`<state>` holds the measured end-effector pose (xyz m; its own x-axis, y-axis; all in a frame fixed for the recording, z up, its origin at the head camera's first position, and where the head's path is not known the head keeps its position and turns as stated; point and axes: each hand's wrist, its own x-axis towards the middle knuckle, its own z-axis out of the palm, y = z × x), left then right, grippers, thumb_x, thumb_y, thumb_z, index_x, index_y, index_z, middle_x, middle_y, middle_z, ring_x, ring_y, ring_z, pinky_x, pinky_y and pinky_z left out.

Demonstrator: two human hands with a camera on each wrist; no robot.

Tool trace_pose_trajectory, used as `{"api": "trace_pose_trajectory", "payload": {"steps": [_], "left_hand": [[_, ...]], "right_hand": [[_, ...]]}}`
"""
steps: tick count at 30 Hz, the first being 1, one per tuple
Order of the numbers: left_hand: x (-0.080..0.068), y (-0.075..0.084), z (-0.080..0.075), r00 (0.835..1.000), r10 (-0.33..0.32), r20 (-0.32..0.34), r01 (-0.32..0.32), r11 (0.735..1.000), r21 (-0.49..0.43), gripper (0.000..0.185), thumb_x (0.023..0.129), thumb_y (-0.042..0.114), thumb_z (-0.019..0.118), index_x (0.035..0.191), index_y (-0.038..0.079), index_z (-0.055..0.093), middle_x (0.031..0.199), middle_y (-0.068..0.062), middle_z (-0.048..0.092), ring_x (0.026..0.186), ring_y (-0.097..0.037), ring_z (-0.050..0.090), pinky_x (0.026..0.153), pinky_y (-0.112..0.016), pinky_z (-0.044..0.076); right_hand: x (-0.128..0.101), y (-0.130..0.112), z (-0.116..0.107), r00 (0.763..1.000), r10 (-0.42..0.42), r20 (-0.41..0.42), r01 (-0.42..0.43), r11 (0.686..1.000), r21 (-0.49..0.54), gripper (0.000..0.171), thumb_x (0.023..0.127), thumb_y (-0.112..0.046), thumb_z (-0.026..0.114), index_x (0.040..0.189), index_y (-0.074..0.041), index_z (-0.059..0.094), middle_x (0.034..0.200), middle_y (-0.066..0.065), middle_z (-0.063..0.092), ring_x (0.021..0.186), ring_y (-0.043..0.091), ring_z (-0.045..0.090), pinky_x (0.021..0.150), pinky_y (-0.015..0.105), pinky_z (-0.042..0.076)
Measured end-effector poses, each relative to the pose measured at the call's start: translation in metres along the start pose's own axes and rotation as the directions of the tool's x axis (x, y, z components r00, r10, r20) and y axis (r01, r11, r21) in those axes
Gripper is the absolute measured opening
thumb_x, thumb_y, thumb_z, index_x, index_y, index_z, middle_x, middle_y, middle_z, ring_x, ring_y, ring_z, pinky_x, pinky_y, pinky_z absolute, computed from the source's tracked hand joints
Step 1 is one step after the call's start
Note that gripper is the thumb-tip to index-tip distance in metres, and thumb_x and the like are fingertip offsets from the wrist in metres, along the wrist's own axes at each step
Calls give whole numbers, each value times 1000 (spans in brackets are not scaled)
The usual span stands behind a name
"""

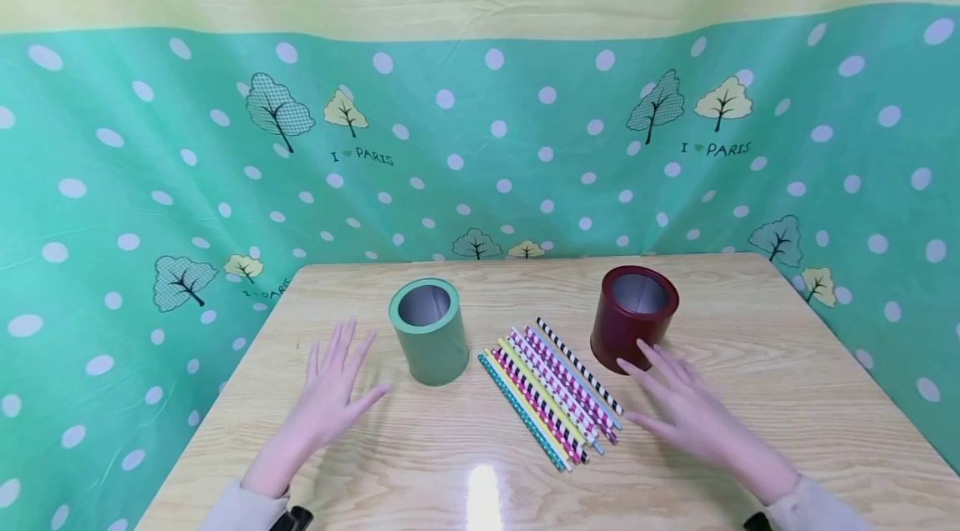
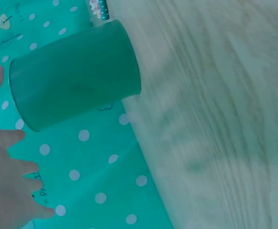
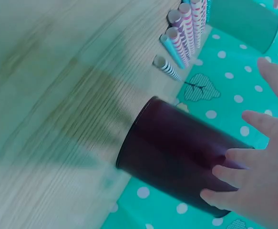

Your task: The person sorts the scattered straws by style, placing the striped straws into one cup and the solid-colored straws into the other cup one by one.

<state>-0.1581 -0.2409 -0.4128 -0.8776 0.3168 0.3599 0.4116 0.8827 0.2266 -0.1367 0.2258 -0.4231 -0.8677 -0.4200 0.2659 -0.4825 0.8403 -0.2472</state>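
A green cylindrical tin (image 1: pixel 435 348) stands upright on the table, its top uncovered. To its left my left hand (image 1: pixel 333 393) hovers with fingers spread, holding nothing; the left wrist view shows a gap between that hand and the tin (image 2: pixel 77 76). A dark red tin (image 1: pixel 626 331), also uncovered on top, stands at the right. My right hand (image 1: pixel 686 414) is in front of it, fingers extended and overlapping the tin (image 3: pixel 177 152) in view; whether they touch is unclear. Between the tins lies a row of several patterned paper straws (image 1: pixel 551 398), slanting side by side.
The light wooden table (image 1: pixel 787 364) carries the tins and straws. Behind it and at both sides hangs a green curtain (image 1: pixel 495 156) with white dots and printed trees. A bright light reflection (image 1: pixel 483 498) lies on the near part of the tabletop.
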Motion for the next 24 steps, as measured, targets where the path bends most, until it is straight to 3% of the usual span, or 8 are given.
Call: {"api": "trace_pose_trajectory", "payload": {"steps": [12, 20, 24], "left_hand": [[19, 0, -2, 993, -59, -102, 43, 987, -155, 57, 87, 28, 54, 133, 0, 34, 138, -25, 25, 127, -41, 17, 98, -59, 10], [31, 1, 5, 964, -143, -226, 68, 948, -309, 46, 88, 20, 53, 128, 0, 42, 131, -23, 38, 121, -39, 32, 94, -59, 21], [34, 2, 8, 955, -165, -248, 64, 927, -370, 43, 89, 18, 52, 126, 0, 44, 130, -22, 41, 120, -38, 35, 93, -57, 25]], "right_hand": [[24, -10, 15, 999, 2, 45, -5, 997, 72, 54, 82, -33, 61, 130, -15, 45, 136, 19, 34, 116, 41, 39, 87, 56, 35], [46, -14, 23, 993, -2, 121, -15, 989, 144, 46, 84, -24, 59, 126, -8, 48, 129, 20, 42, 115, 37, 41, 88, 53, 37], [55, -14, 25, 990, 0, 143, -27, 982, 189, 43, 86, -21, 57, 125, -5, 49, 125, 21, 45, 114, 37, 43, 88, 50, 38]]}}
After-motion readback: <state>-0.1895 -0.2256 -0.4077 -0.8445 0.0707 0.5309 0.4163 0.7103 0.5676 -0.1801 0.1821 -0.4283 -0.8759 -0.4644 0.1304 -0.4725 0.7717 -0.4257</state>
